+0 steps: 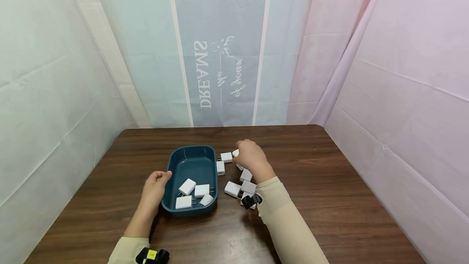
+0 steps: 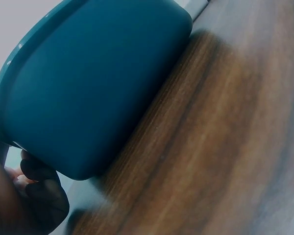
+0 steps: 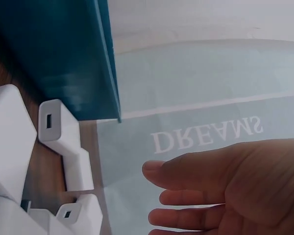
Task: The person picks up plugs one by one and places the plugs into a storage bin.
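Note:
A deep teal plastic tray [image 1: 216, 190] stands on the table with several white USB wall chargers [image 1: 202, 191] in its near half. My left hand [image 1: 154, 188] pinches the tray's left rim, thumb on the edge and fingers curled below it, as the left wrist view also shows. To the right of the tray, my right hand [image 1: 252, 157] is over more loose white chargers [image 1: 226, 157]. In the right wrist view its thumb and fingers [image 3: 186, 218] reach forward, apart, with nothing between them. One charger [image 1: 235, 152] shows beside its fingertips in the head view, partly hidden.
A loose cluster of chargers [image 1: 233, 189] lies under and beside my right wrist, some overlapping. Two more chargers lie close against the tray's right wall. Behind the brown wooden table [image 1: 311, 199] hangs a printed curtain [image 1: 227, 19], with pale cloth at both sides.

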Demonstrator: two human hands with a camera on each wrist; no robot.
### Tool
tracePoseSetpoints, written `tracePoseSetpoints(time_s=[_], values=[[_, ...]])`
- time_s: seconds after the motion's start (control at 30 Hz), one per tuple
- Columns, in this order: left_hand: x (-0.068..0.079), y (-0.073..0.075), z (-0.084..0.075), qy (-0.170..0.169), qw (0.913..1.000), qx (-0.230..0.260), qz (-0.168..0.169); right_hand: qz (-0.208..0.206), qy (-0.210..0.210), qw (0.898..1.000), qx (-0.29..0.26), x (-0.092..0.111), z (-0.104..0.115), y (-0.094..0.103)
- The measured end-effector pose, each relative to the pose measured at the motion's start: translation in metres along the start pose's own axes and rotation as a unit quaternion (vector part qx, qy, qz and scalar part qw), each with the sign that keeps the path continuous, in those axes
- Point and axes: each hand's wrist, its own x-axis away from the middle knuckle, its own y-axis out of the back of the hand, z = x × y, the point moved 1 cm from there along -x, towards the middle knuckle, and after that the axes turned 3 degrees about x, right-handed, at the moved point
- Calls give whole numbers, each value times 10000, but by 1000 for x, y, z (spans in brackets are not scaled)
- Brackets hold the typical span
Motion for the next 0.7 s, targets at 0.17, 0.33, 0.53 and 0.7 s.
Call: tracePoseSetpoints(time_s=[0.17, 0.33, 0.53, 0.7], values=[[1, 0, 0, 61, 10000, -49, -43, 141, -105, 9998, 61, -5, -6, -8], [-2, -1, 0, 10, 10000, -8, -36, 191, -238, 9995, 93, -9, -11, -10], [-2, -1, -1, 22, 10000, 11, -41, 226, -317, 9991, 168, -12, -16, -16], [-2, -1, 0, 39, 10000, 14, -40, 233, -387, 9987, 229, -14, -18, -24]])
